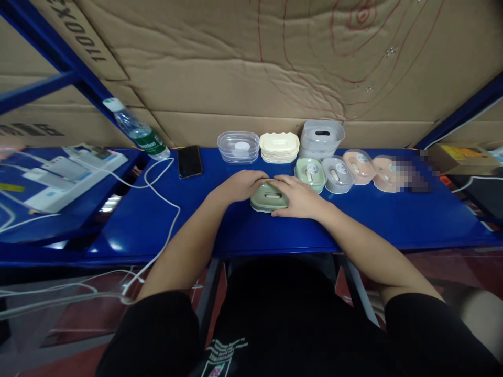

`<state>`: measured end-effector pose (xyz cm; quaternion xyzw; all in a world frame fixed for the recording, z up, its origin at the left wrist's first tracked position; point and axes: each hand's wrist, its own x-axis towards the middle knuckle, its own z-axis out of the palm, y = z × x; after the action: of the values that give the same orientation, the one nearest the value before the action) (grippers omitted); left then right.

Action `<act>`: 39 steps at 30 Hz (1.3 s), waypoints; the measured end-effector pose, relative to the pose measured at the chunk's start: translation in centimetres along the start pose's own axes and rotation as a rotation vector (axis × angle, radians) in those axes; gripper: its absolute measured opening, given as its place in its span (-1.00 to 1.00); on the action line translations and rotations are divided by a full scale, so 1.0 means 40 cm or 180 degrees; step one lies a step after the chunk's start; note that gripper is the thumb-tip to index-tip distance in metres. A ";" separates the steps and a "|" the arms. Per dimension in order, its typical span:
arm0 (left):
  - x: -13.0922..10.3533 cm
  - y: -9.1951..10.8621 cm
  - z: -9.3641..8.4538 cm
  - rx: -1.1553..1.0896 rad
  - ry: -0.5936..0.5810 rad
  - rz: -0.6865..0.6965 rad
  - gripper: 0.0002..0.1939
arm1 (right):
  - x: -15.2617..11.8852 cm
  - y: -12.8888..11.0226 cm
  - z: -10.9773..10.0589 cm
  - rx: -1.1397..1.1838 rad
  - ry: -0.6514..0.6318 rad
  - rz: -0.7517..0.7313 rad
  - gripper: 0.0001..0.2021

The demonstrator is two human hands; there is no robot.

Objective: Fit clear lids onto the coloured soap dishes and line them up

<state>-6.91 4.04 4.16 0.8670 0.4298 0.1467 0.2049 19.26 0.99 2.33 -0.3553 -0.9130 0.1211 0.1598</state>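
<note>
A green oval plastic box (263,201) with a slotted top rests on the blue table in front of me. My left hand (248,184) grips its far left side, and my right hand (297,197) wraps round its right side with the fingers over the top. Just right of my right hand stand lidded boxes with round stickers: a green one (310,175), a grey one (338,174) and a pink one (359,167). A further pink box (387,174) is partly blurred out.
Behind my hands stand stacked clear lids (238,147), cream trays (279,148) and translucent grey bins (322,139). A phone (190,161), a water bottle (137,130) and a white cable (173,220) lie to the left on the table (243,235). Cardboard (220,68) walls the back.
</note>
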 end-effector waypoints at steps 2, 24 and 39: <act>-0.001 0.000 -0.001 -0.0013 0.0013 -0.0016 -0.53 | 0.001 0.001 0.000 -0.0007 0.0019 -0.0040 0.01; 0.004 -0.021 0.014 -0.0050 -0.0036 0.0086 -0.55 | 0.003 0.006 0.002 0.0078 -0.0039 0.0008 0.10; 0.008 -0.026 0.022 0.0323 -0.0083 0.0082 -0.54 | 0.003 0.001 0.010 -0.0090 -0.0364 0.0049 0.16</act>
<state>-7.06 4.68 2.91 0.8836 0.4228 0.1161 0.1643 19.05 1.03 1.97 -0.3571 -0.9195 0.1296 0.1014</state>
